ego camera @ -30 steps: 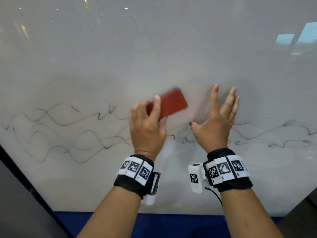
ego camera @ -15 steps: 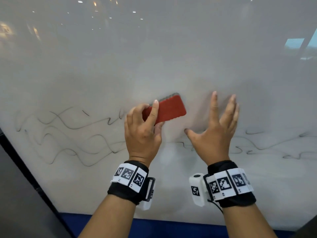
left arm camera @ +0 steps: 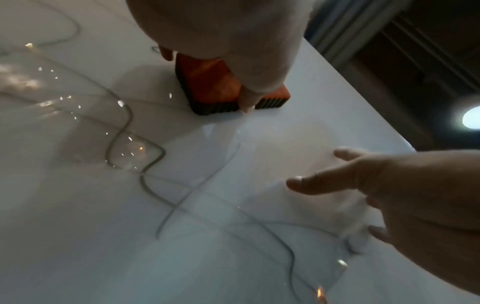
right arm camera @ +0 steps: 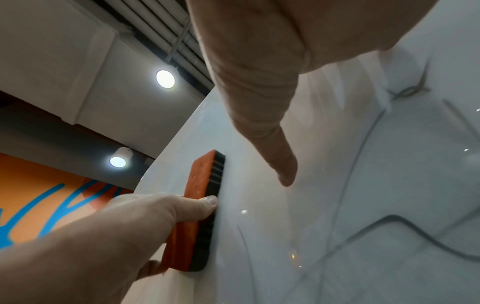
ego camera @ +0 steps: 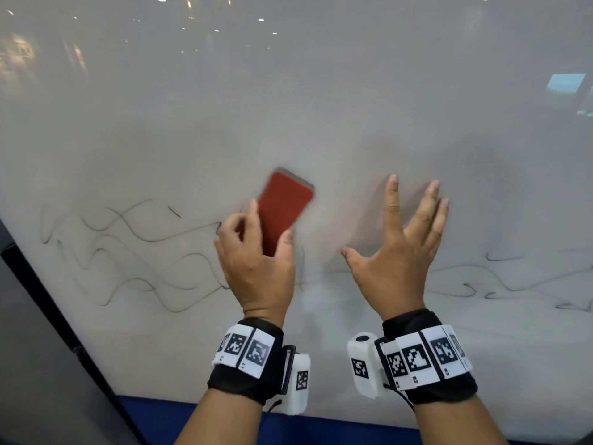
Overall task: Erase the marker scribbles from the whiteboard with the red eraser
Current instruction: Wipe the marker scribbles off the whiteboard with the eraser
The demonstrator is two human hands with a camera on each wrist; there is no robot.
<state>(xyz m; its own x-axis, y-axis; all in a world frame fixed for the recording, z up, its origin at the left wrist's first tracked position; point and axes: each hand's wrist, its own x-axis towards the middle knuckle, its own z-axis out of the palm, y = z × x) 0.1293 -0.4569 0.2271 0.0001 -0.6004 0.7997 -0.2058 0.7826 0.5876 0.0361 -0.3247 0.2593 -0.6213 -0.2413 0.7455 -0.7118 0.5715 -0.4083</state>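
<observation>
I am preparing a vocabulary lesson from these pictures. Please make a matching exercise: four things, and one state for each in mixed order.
Things:
1. red eraser
2. left hand
3. right hand
4. marker scribbles

States:
A. fingers spread, holding nothing
B. wavy dark lines on the whiteboard
C. pressed against the board
D. grips the eraser

Pairs: 1-C, 2-D, 3-A, 4-B

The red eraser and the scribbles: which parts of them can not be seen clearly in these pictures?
- Red eraser, head view: motion-blurred; its lower end is hidden behind the left hand, which grips it.
- Its pad face: pressed against the whiteboard in every view, so how dirty it is cannot be told.
- Scribbles: those to the right run off the head view's right edge; some are hidden behind the left hand and the open right hand.
</observation>
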